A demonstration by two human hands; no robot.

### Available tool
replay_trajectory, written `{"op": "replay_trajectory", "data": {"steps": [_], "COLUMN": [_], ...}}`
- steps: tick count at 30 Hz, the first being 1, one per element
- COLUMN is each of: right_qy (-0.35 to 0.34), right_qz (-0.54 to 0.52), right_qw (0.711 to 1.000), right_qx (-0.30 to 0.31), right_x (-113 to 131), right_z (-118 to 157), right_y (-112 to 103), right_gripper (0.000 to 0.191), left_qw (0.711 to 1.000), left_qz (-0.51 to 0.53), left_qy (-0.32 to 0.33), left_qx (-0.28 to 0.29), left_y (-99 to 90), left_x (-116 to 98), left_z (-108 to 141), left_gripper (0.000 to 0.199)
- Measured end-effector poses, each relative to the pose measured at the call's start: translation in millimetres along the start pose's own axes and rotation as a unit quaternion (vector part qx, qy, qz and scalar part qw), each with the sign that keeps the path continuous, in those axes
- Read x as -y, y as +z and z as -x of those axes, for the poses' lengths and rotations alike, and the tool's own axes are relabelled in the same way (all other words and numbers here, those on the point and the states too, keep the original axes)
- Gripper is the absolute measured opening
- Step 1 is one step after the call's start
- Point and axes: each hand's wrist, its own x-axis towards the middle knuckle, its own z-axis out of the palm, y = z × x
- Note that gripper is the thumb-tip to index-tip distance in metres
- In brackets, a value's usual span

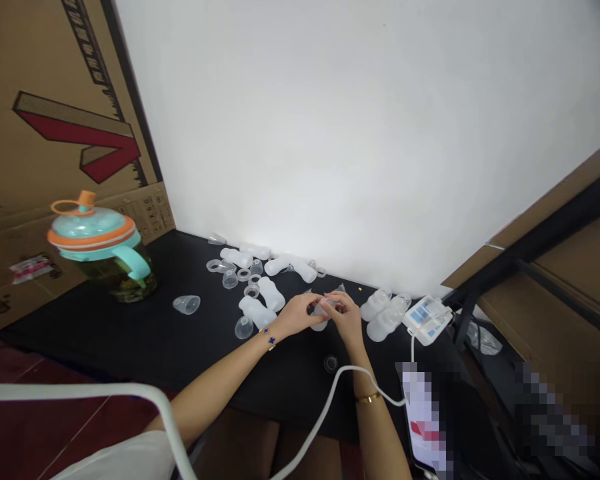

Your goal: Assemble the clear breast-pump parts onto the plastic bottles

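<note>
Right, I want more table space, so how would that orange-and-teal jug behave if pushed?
The jug would probably feel fairly heavy, as greenish liquid shows inside. That liquid may slosh under a quick shove. Its handle juts to one side, so pushing there would likely twist it.

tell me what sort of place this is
Probably a small workspace, perhaps for hand assembly: a black-covered table set against a white wall, loose translucent bottles and rings spread over it, and a printed cardboard box beside it.
</note>
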Motion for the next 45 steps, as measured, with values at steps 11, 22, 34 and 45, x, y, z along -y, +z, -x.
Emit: {"op": "replay_trajectory", "data": {"steps": [11, 22, 34, 45], "right_qy": [-0.006, -0.015, -0.042, -0.010], "right_qz": [0.022, 0.045, 0.076, 0.043], "right_qw": [0.999, 0.997, 0.991, 0.997], "right_qx": [-0.026, -0.053, -0.104, -0.071], "right_x": [3.6, -3.3, -0.5, -4.0], "right_z": [2.8, 3.9, 10.3, 7.8], "right_y": [4.9, 8.6, 14.9, 13.5], "right_gripper": [0.023, 0.023, 0.024, 0.025], "left_qw": [1.000, 0.999, 0.995, 0.995], "left_qz": [-0.016, -0.025, -0.077, -0.085], "left_qy": [-0.003, 0.000, -0.021, 0.001], "left_qx": [-0.004, -0.024, -0.060, -0.050], "left_y": [1.0, 2.5, 9.6, 8.8], "left_x": [0.0, -3.8, -9.1, -4.6], "left_z": [-0.7, 0.4, 3.6, 2.4], "left_gripper": [0.028, 0.027, 0.023, 0.029]}}
